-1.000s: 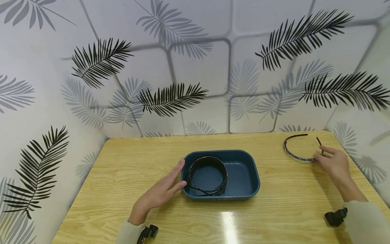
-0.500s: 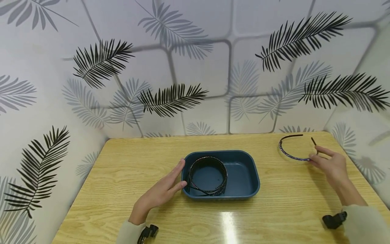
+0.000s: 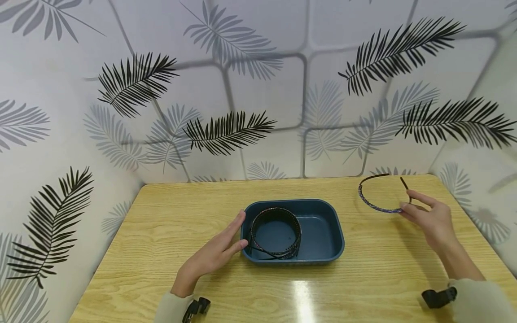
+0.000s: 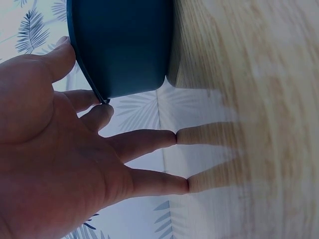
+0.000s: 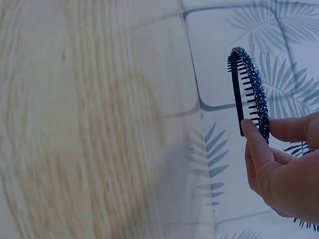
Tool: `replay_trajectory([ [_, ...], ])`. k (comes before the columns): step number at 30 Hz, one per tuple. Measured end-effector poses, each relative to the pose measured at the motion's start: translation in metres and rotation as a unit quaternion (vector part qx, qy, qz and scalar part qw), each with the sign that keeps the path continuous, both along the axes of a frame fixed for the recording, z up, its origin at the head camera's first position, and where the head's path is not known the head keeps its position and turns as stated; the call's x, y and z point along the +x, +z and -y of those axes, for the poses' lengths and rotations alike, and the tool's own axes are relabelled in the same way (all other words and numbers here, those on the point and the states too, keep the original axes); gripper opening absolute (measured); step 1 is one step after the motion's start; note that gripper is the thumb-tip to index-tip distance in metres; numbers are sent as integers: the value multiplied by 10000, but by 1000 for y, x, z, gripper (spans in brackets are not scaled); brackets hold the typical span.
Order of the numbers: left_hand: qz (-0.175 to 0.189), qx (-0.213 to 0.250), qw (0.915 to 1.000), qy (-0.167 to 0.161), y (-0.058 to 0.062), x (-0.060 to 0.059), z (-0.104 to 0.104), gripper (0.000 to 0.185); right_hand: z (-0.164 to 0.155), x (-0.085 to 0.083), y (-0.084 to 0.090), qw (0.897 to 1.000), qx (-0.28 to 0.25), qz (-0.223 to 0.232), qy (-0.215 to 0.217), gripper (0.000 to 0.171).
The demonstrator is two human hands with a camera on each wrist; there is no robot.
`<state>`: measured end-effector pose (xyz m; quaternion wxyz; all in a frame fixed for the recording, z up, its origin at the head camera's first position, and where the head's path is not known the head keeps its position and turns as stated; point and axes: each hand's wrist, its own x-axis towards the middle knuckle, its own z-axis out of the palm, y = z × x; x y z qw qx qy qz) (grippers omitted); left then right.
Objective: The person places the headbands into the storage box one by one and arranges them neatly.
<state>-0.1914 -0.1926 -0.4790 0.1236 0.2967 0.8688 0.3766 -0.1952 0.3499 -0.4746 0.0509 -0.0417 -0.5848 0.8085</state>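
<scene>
A glittery dark blue headband [image 3: 379, 209] with comb teeth along its inner side [image 5: 255, 84] is held up at the right by my right hand [image 3: 432, 220]. Thumb and fingers pinch it near one end, and its open ends point toward the wall. My left hand [image 3: 212, 253] rests against the left end of a navy plastic box [image 3: 317, 233]. Its thumb and fingers are extended at the rim, and in the left wrist view two fingers [image 4: 149, 142] reach down to the tabletop. Several black, sparkly headbands [image 3: 297, 226] lie stacked in the box's left half.
The box stands mid-table on a light wood-grain tabletop [image 3: 161, 220]. A leaf-patterned wall covering [image 3: 266, 148] rises behind the table and on both sides. Each wrist carries a black camera mount [image 3: 439, 297].
My right hand has carried the headband leftward and raised it slightly. The left hand and the box stay where they were.
</scene>
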Motion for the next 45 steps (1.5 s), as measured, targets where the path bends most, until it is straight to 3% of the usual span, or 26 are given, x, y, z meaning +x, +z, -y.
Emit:
replay_trajectory([
  [14,-43,10,10000,-10,0,1,0,74,30,9,14,9977,100,-607,291,39],
  [35,26,-1,10000,13,0,1,0,74,72,13,27,9940,807,-535,508,42],
  [45,26,1,10000,-14,0,0,0,74,92,12,28,9906,890,-653,808,47],
])
